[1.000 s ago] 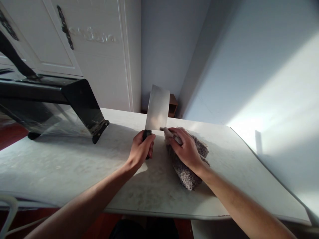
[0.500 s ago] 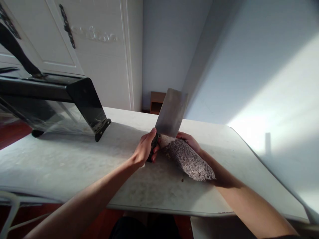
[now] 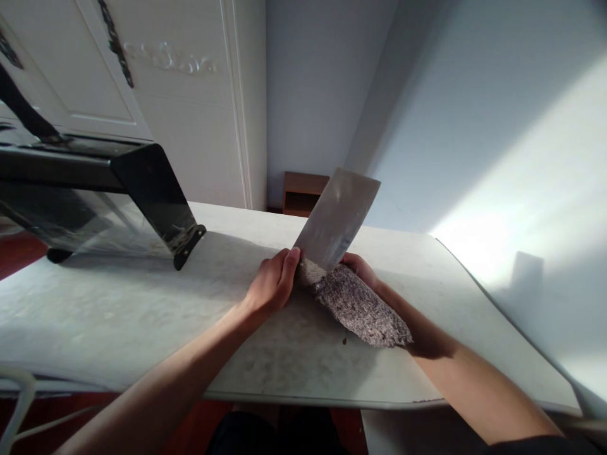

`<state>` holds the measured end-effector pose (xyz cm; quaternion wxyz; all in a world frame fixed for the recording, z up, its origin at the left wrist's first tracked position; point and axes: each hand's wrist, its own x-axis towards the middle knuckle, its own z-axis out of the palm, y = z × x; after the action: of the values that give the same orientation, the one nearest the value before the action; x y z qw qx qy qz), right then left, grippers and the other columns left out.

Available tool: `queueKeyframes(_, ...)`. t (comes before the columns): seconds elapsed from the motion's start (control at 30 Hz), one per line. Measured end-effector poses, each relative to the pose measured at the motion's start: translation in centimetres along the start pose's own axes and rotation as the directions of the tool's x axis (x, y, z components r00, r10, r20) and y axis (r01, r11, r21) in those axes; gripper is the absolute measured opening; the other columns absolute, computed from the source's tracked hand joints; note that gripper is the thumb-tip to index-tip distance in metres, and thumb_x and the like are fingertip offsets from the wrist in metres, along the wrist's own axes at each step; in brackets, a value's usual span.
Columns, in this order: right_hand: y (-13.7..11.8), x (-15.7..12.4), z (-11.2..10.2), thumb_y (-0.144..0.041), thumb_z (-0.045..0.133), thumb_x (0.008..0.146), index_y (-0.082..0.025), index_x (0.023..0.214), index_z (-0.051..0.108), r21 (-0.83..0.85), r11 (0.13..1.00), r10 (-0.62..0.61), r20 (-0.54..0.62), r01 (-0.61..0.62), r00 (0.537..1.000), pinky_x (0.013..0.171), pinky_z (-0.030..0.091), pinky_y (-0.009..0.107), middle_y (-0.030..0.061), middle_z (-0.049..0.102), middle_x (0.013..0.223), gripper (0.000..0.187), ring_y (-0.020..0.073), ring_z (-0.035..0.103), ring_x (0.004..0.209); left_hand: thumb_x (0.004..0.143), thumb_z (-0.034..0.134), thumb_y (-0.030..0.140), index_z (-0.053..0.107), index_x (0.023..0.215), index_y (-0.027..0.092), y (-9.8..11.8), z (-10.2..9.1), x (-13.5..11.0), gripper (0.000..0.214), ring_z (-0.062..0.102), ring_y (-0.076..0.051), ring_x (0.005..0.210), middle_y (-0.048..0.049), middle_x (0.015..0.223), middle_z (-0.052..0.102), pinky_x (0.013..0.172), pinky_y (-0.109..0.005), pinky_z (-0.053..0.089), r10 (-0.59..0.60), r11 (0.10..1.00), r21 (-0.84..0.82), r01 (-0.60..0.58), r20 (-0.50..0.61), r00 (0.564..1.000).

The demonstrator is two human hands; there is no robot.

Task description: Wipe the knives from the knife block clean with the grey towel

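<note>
A cleaver (image 3: pixel 337 215) with a broad, flat metal blade slants up and away to the right. My left hand (image 3: pixel 274 278) is closed at its handle end, thumb along the heel of the blade; the handle is hidden by the hand. The lower part of the blade lies against the pale end of a rough, grey speckled stone-like lump (image 3: pixel 367 306). My right hand (image 3: pixel 363 270) is closed round the far side of this lump, its fingertips partly hidden behind blade and lump.
A black-framed stand with clear panels (image 3: pixel 142 177) occupies the left of the pale table (image 3: pixel 246 363). A small dark crumb (image 3: pixel 344 341) lies near the lump. White cabinets (image 3: pixel 190 126) and a brown wooden unit (image 3: pixel 303 189) stand beyond; a wall runs along the right.
The cleaver blade has turned and tipped further right, showing more of its broad face. My left hand has rolled over the handle, hiding it. Lump and right hand have shifted slightly right.
</note>
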<state>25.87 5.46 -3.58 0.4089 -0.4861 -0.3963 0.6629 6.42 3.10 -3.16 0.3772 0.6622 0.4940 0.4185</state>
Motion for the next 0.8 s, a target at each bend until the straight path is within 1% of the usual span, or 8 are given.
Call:
queueKeyframes(0.07, 0.0, -0.1, 0.0, -0.024, 0.053, 0.062, -0.016, 0.075, 0.071, 0.043, 0.992, 0.113, 0.041, -0.115, 0.993, 0.077, 0.056, 0.040, 0.0051, 0.073, 0.065, 0.024, 0.0281, 0.070, 0.083, 0.093, 0.035, 0.051, 0.058, 0.075, 0.022, 0.1, 0.0, -0.1, 0.041, 0.048, -0.017, 0.043, -0.0024, 0.051, 0.052, 0.045, -0.027, 0.033, 0.088, 0.995, 0.048, -0.087, -0.024, 0.996)
queueKeyframes(0.1, 0.1, -0.1, -0.1, -0.025, 0.053, 0.063, -0.017, 0.076, 0.071, 0.061, 0.988, 0.136, 0.052, -0.139, 0.989, 0.078, 0.056, 0.040, 0.0048, 0.073, 0.065, 0.024, 0.0281, 0.070, 0.084, 0.093, 0.036, 0.049, 0.057, 0.075, 0.023, 0.1, 0.0, -0.2, 0.038, 0.048, -0.017, 0.044, -0.0034, 0.053, 0.053, 0.047, -0.028, 0.033, 0.121, 0.991, 0.058, -0.119, -0.027, 0.992)
queueKeyframes(0.23, 0.5, -0.2, -0.3, -0.029, 0.056, 0.066, -0.018, 0.081, 0.073, 0.084, 0.994, 0.069, 0.029, -0.071, 0.997, 0.081, 0.054, 0.042, 0.0047, 0.075, 0.071, 0.025, 0.0282, 0.069, 0.089, 0.094, 0.037, 0.043, 0.053, 0.071, 0.023, 0.0, -0.1, -0.1, 0.034, 0.047, -0.018, 0.048, -0.0041, 0.054, 0.052, 0.051, -0.028, 0.030, 0.186, 0.979, 0.089, -0.184, -0.011, 0.982)
queueKeyframes(0.37, 0.8, -0.4, -0.2, -0.032, 0.056, 0.068, -0.018, 0.083, 0.073, 0.102, 0.993, 0.056, 0.070, -0.063, 0.996, 0.082, 0.053, 0.043, 0.0055, 0.075, 0.075, 0.027, 0.0288, 0.068, 0.092, 0.095, 0.036, 0.040, 0.052, 0.073, 0.023, -0.1, -0.2, 0.1, 0.032, 0.048, -0.019, 0.053, -0.0020, 0.057, 0.052, 0.055, -0.028, 0.028, 0.187, 0.975, 0.120, -0.188, 0.022, 0.982)
queueKeyframes(0.5, 0.5, -0.5, -0.1, -0.029, 0.053, 0.065, -0.017, 0.084, 0.072, 0.107, 0.992, 0.065, 0.060, -0.072, 0.996, 0.081, 0.054, 0.042, 0.0058, 0.075, 0.075, 0.030, 0.0291, 0.069, 0.090, 0.095, 0.038, 0.043, 0.053, 0.072, 0.023, 0.1, -0.2, 0.3, 0.034, 0.048, -0.017, 0.049, 0.0006, 0.052, 0.049, 0.054, -0.027, 0.028, 0.133, 0.984, 0.115, -0.134, 0.012, 0.991)
queueKeyframes(0.6, 0.2, -0.5, -0.1, -0.028, 0.050, 0.060, -0.015, 0.085, 0.070, 0.096, 0.990, 0.089, 0.102, -0.099, 0.991, 0.080, 0.054, 0.043, 0.0064, 0.075, 0.076, 0.034, 0.0298, 0.070, 0.087, 0.095, 0.037, 0.046, 0.057, 0.075, 0.022, 0.0, -0.1, 0.5, 0.037, 0.049, -0.016, 0.045, 0.0017, 0.048, 0.048, 0.052, -0.025, 0.031, 0.083, 0.993, 0.082, -0.080, -0.027, 0.996)
queueKeyframes(0.73, -0.2, -0.5, -0.1, -0.030, 0.047, 0.057, -0.016, 0.086, 0.067, 0.052, 0.995, 0.070, 0.167, -0.080, 0.983, 0.080, 0.053, 0.046, 0.0073, 0.075, 0.078, 0.039, 0.0306, 0.070, 0.086, 0.090, 0.036, 0.061, 0.057, 0.074, 0.021, -0.2, 0.0, 0.7, 0.048, 0.046, -0.014, 0.033, 0.0036, 0.043, 0.046, 0.040, -0.024, 0.031, -0.058, 0.993, -0.103, 0.055, -0.025, 0.998)
queueKeyframes(0.8, -0.4, -0.6, -0.2, -0.030, 0.046, 0.056, -0.016, 0.084, 0.067, -0.010, 1.000, -0.015, 0.101, 0.016, 0.995, 0.078, 0.054, 0.046, 0.0071, 0.074, 0.076, 0.037, 0.0306, 0.070, 0.084, 0.087, 0.033, 0.068, 0.052, 0.068, 0.021, -0.3, 0.1, 0.8, 0.054, 0.044, -0.014, 0.029, 0.0035, 0.042, 0.046, 0.033, -0.024, 0.029, -0.153, 0.963, -0.221, 0.157, 0.035, 0.988)
